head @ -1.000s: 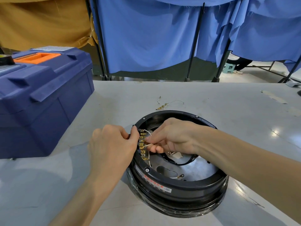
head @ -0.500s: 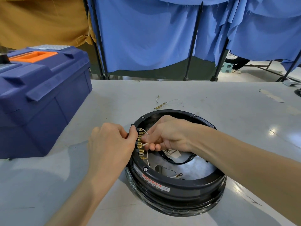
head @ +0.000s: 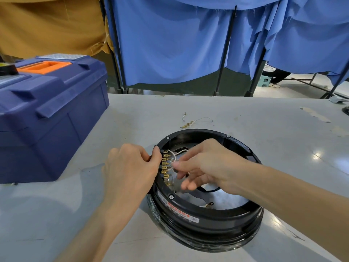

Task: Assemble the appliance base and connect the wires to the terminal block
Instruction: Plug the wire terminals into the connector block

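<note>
The round black appliance base (head: 207,216) lies on the grey table. On its left inner rim is the terminal block (head: 166,167), a row of brass tabs, and white wires (head: 181,152) loop out from it. My left hand (head: 130,167) grips the rim at the block, thumb on top and fingers curled outside. Over the inside of the base, my right hand (head: 211,163) has loose, spread, motion-blurred fingers, with the thumb tip close to the tabs. I see no wire pinched in it. A wire with a ring lug (head: 209,204) lies on the metal floor inside.
A large blue toolbox (head: 47,114) with an orange handle stands on the table at the left. Loose wires with brass terminals (head: 188,123) lie just beyond the base. Blue curtains on black stands (head: 170,44) hang behind the table's far edge.
My right hand's fingers were bunched in a pinch at the terminal block and have now loosened and spread. The left hand keeps its hold on the rim.
</note>
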The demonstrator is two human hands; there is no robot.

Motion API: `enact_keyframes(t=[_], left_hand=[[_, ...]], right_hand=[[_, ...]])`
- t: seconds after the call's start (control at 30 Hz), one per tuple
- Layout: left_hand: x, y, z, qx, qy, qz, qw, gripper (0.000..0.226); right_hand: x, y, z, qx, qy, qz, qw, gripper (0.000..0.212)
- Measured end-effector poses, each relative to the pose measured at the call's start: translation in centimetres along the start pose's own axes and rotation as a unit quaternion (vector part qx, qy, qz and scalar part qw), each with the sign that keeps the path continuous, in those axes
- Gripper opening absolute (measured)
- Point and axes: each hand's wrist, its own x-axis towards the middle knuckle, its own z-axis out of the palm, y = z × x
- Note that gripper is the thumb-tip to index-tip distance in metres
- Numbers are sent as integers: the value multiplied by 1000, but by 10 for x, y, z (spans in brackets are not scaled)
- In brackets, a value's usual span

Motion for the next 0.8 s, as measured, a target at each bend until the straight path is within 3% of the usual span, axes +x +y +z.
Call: enact_keyframes(t=[0.1,0.23,0.47,0.6,0.8], left_hand=[[0,0,0,2,-2,-3,1000,53],[0,0,0,6,0,6,1000,55],[0,0,0,2,-1,1,1000,56],[0,1,-1,12,-1,7,1000,56],[-1,2,-2,19,-1,5,1000,56]], right_hand=[[-3,4,3,-139,-9,-108,984,10],[3,8,5,-223,-41,-139,964,5],[11,4,-5,-253,-99,-166,948,12],[15,3,-6,-303,-96,-194,928,14],[15,7,-8,-294,-62,-210,930,14]])
